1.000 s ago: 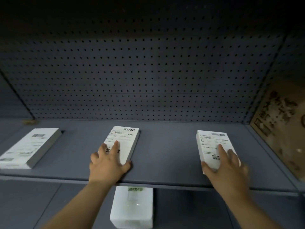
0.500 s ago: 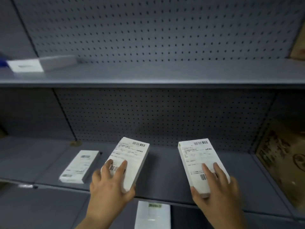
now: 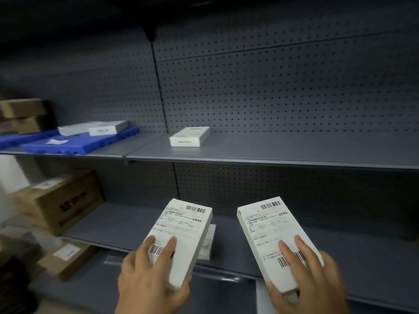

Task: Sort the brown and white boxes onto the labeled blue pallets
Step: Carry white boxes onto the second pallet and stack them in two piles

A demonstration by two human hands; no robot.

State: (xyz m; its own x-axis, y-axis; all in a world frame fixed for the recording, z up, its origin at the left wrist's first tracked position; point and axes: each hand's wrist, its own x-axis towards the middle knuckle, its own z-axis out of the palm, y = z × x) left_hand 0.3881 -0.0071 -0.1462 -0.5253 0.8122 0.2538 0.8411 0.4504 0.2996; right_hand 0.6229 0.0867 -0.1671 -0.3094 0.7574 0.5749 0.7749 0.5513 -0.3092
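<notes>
Before the shelves, two hands (image 3: 149, 277) (image 3: 306, 279) grip two white boxes (image 3: 181, 241) (image 3: 276, 243), one each.

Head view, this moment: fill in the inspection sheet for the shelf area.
Surface: grey shelves, pegboard back.
Job's things: blue pallets on upper shelf, left, one carrying a white box; another white box off-pallet.
Clutter: brown cartons at left.
Grippers: left hand holds labeled white box; right hand holds second labeled box.
Cables: nothing seen.
Surroundings: dim, left edge blurred.
</notes>
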